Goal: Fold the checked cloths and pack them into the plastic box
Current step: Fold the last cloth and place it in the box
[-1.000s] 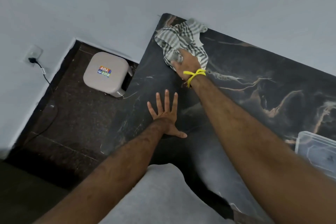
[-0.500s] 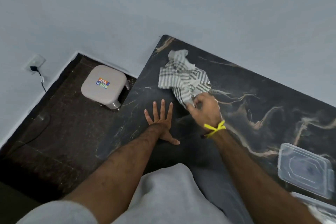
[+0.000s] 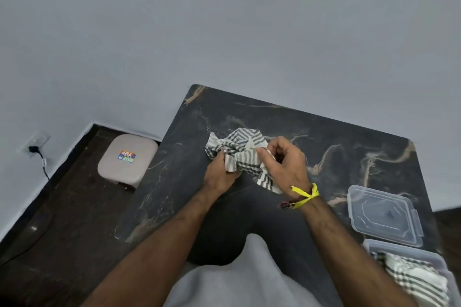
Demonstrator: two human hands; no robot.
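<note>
- Plastic box (image 3: 374, 249): cut off at the lower right corner; a folded checked cloth (image 3: 414, 279) lies inside, only partly in view.
- Crumpled checked cloth (image 3: 239, 152): on the dark marble table (image 3: 349, 147), its near part hidden behind both hands.
- Left hand (image 3: 219, 174): fingers curled round the cloth's left edge; fingertips hidden.
- Right hand (image 3: 284, 164): pinches the cloth's right side.
- Lid (image 3: 384, 214): flat beside the box, near the table's right edge.
- Bare tabletop lies beyond the cloth, up to the wall.

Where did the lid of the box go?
The lid lies flat on the table, on the right side, just behind the box and right of the right hand.
</note>
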